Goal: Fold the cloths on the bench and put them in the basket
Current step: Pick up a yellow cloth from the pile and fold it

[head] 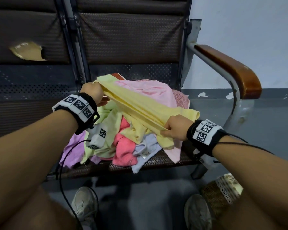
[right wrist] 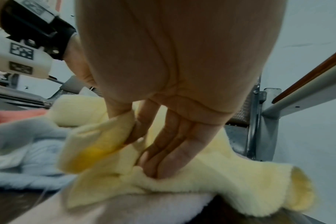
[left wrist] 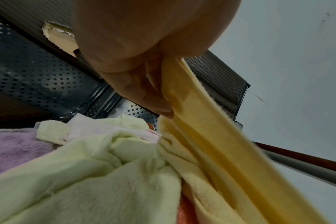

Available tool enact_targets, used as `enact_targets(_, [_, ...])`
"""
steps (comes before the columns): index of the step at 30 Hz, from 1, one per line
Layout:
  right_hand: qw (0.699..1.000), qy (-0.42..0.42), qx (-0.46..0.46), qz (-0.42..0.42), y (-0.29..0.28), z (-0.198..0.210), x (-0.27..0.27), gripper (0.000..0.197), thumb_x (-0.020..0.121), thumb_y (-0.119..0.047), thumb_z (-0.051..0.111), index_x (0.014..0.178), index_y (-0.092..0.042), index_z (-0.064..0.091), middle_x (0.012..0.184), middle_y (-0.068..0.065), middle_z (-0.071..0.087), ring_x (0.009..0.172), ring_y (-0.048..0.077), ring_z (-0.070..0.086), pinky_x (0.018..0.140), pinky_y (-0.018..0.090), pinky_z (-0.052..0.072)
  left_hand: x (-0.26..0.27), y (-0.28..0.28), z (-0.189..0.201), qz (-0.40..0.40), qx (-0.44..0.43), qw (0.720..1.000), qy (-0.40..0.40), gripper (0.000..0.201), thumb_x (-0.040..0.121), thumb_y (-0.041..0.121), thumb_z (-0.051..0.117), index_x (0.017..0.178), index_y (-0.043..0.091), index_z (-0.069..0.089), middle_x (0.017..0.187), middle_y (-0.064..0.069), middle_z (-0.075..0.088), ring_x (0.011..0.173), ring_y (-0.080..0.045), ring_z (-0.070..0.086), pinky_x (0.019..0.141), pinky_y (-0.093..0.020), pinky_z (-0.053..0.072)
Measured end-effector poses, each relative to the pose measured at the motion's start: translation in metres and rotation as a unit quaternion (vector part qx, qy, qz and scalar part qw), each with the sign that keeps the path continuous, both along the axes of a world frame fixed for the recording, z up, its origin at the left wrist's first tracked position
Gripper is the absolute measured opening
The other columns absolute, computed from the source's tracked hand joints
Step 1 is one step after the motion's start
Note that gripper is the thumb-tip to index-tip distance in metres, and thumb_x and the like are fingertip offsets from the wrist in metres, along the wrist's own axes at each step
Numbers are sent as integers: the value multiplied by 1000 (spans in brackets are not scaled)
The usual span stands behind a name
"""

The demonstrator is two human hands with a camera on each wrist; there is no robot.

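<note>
A yellow cloth (head: 136, 105) is stretched between my two hands above a pile of cloths (head: 123, 143) on the bench seat (head: 165, 161). My left hand (head: 94, 92) grips its far end, seen close in the left wrist view as bunched yellow cloth (left wrist: 197, 121) running out of my left hand (left wrist: 144, 84). My right hand (head: 172, 128) pinches the near end; in the right wrist view my thumb and fingers (right wrist: 163, 144) hold a fold of the yellow cloth (right wrist: 98, 144). The basket (head: 221, 195) stands on the floor at lower right.
The pile holds pink (head: 156, 92), coral (head: 123, 146), pale green (head: 106, 130), lilac (head: 73, 146) and light blue (head: 148, 146) cloths. A wooden armrest (head: 231, 68) on a metal frame borders the seat's right side. My shoes (head: 85, 205) are on the floor below.
</note>
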State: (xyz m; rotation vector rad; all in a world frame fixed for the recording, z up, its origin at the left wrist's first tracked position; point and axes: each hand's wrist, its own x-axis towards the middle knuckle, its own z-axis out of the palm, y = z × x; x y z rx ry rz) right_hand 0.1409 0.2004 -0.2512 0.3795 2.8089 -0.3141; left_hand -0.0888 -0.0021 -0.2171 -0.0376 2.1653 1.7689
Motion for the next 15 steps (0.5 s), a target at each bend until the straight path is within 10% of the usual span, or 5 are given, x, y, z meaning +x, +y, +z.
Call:
enact_targets(5, [982, 171, 6, -84, 12, 27, -5, 30, 90, -23, 65, 60, -27, 63, 61, -7, 56, 68, 21, 53, 66, 27, 38, -6, -9, -5, 16, -30, 996, 86, 34, 91, 2, 51, 78, 22, 74, 92, -15, 72, 74, -27, 72, 52, -25, 58])
enact_targets(9, [918, 346, -21, -192, 32, 44, 2, 16, 79, -13, 69, 84, -27, 75, 74, -12, 62, 77, 16, 58, 73, 25, 41, -8, -9, -6, 5, 3, 998, 62, 8, 91, 3, 60, 93, 6, 67, 88, -20, 72, 67, -27, 75, 49, -22, 55])
enact_targets(15, [972, 221, -24, -83, 38, 36, 13, 30, 84, -1, 60, 100, -23, 73, 96, -7, 68, 98, 24, 62, 79, 25, 40, 2, 0, 4, 31, 92, 995, 20, 38, 91, -1, 33, 113, -2, 63, 77, -18, 68, 53, -23, 70, 51, -30, 59])
